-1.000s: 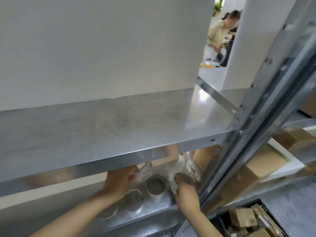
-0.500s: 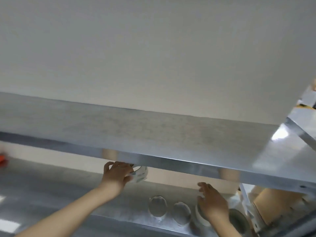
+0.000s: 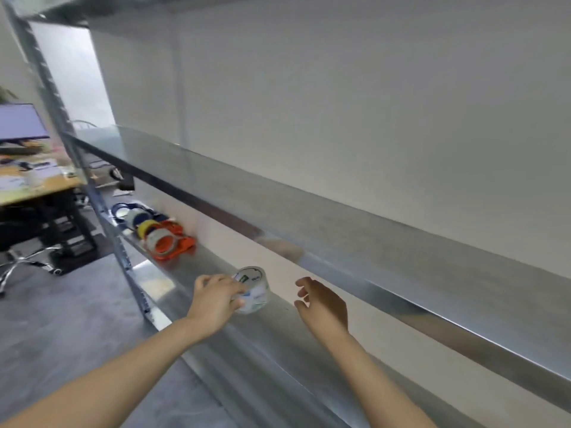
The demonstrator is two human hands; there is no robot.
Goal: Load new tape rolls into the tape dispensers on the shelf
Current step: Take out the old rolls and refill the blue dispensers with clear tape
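My left hand [image 3: 216,299] grips a clear tape roll [image 3: 255,288] with a white and green label, held just above the lower metal shelf [image 3: 272,335]. To its right, my right hand [image 3: 323,305] hovers with fingers spread and nothing in it. Farther left along the same shelf lie an orange tape dispenser [image 3: 171,242] with a roll in it, and behind it a blue tape dispenser [image 3: 133,211] with a roll. A yellow-cored roll [image 3: 147,227] sits between them.
The upper metal shelf [image 3: 309,211] overhangs the lower one, leaving a low gap. A perforated steel upright [image 3: 102,205] stands at the left. Beyond it are a desk [image 3: 34,183] with a monitor [image 3: 20,122], an office chair base [image 3: 27,261] and grey floor.
The view has swung left along the shelf, bringing the dispensers into sight. My left hand carried the clear roll leftwards. My right hand left the rolls on the shelf and now hangs open.
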